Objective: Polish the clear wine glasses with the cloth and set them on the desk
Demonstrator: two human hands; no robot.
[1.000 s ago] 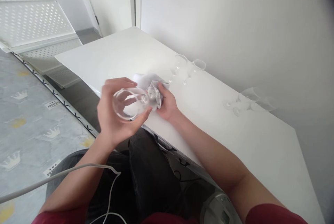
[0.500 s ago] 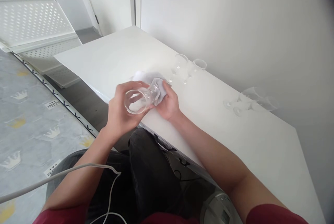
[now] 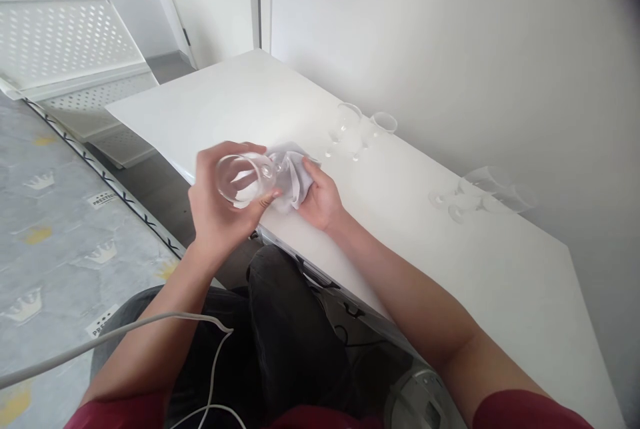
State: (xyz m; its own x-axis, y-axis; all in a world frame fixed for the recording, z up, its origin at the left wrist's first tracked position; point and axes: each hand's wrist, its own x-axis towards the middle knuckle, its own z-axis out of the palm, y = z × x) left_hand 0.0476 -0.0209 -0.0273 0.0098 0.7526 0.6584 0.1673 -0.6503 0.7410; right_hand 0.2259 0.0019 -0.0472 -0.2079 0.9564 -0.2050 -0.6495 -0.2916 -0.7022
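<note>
My left hand is wrapped round the bowl of a clear stemmed glass, which lies on its side with its mouth toward me. A crumpled white cloth covers the glass's stem end, and my right hand is closed on that cloth. Both hands hover over the near edge of the white table.
Two clear stemmed glasses stand upright near the wall beyond my hands. Further right, several clear glasses lie on their sides by the wall. A white perforated rack stands at the far left. A white cable crosses my lap.
My left hand has shifted the glass slightly left and back, and the bowl has turned in my fingers. The right hand has stayed closed on the cloth at the stem.
</note>
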